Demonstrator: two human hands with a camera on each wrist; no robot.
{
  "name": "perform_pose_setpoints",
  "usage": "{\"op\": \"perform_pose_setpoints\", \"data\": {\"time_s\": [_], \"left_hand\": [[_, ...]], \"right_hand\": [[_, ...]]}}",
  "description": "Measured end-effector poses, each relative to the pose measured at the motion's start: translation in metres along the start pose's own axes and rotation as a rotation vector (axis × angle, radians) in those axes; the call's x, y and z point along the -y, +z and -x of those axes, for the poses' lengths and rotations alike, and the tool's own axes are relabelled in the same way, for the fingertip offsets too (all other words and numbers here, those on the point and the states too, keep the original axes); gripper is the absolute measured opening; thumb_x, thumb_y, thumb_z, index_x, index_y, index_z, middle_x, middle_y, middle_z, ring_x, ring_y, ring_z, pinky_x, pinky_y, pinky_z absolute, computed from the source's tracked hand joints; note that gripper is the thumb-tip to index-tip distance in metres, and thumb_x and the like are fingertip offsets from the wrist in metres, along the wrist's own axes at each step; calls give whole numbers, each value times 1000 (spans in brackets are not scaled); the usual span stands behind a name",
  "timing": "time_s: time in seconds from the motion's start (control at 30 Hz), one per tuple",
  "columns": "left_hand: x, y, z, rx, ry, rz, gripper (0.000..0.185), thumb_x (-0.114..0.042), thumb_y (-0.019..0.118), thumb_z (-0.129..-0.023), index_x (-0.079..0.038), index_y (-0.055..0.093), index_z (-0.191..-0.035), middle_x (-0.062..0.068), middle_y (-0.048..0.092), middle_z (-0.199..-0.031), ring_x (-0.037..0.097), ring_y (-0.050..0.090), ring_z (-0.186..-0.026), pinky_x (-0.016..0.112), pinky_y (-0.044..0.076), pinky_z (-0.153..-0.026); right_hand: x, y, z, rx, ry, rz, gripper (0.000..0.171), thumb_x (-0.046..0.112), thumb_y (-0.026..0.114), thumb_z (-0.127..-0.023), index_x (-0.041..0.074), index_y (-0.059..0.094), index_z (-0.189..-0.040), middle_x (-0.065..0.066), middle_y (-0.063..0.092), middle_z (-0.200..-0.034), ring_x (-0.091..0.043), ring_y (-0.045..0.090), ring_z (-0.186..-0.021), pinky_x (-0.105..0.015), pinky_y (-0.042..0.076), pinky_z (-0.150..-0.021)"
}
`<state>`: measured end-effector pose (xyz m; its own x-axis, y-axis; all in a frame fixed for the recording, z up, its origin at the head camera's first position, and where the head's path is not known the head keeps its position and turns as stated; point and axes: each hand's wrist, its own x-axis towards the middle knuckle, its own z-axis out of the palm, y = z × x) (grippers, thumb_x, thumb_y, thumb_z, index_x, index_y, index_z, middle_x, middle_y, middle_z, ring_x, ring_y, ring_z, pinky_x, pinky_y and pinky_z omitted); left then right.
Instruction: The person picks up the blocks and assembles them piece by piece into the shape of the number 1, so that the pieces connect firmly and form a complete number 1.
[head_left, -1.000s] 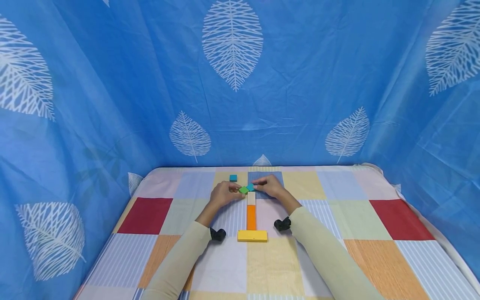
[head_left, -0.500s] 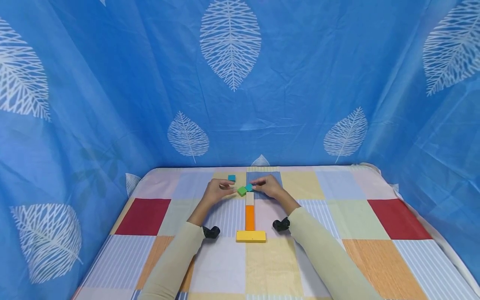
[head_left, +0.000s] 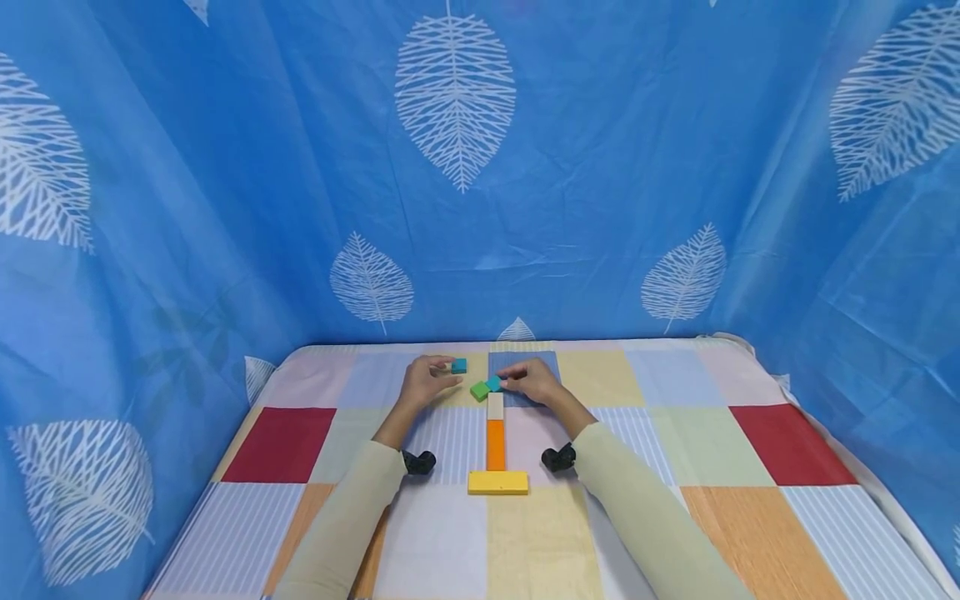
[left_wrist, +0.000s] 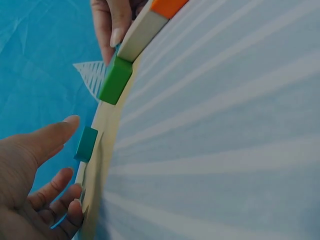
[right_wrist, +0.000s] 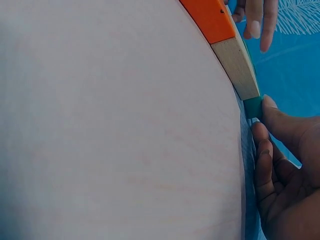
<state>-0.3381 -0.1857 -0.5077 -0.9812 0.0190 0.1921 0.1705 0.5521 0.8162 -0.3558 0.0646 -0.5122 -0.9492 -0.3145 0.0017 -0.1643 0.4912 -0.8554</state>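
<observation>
My left hand [head_left: 424, 382] reaches beside a loose teal block [head_left: 459, 366] at the far side of the table. In the left wrist view, thumb and fingers are spread, with a gap between them and that teal block [left_wrist: 86, 144]. My right hand [head_left: 534, 381] pinches a second teal block [right_wrist: 253, 107] between thumb and fingertips. This block lies slanted at the far end of a plain wooden block [head_left: 495, 406]. A green block [head_left: 480, 391], also slanted, sits against its left side. An orange block [head_left: 496, 446] continues the line toward a yellow block [head_left: 498, 482] lying crosswise.
A patchwork cloth [head_left: 285, 446] covers the table. Behind it and along both sides hangs a blue curtain [head_left: 570, 208] with white leaf prints. Black wrist cameras [head_left: 419, 462] sit on both forearms.
My left hand has let go of the green block and moved left and away, to the loose teal block. The right hand keeps its pinch on the other teal block. The view tilts slightly.
</observation>
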Motion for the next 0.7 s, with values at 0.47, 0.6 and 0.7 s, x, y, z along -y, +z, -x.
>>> {"op": "perform_pose_setpoints", "data": {"time_s": [0.47,0.6,0.7], "left_hand": [[3,-2,-18,74,-84,-27,45,-12,85,-83,-3,72,-125,18,70,-119,33,63,-111,47,50,-96],[4,-1,-21,92,-108,-20,45,-13,84,-84,-2,71,-126,18,69,-121,33,61,-113,46,49,-97],[3,-1,-23,105,-128,-22,45,-15,84,-84,-2,71,-126,17,68,-123,32,60,-115,46,48,-99]], "right_hand": [[-1,0,-1,-3,20,-2,23,14,73,-95,2,77,-115,-7,72,-97,-18,59,-89,-29,48,-77],[-2,0,-1,-3,17,-1,23,14,73,-94,2,77,-114,-6,72,-96,-18,59,-89,-29,48,-78],[-1,-1,-1,-2,14,2,23,14,74,-94,2,77,-114,-5,72,-95,-18,59,-88,-30,48,-78]]}}
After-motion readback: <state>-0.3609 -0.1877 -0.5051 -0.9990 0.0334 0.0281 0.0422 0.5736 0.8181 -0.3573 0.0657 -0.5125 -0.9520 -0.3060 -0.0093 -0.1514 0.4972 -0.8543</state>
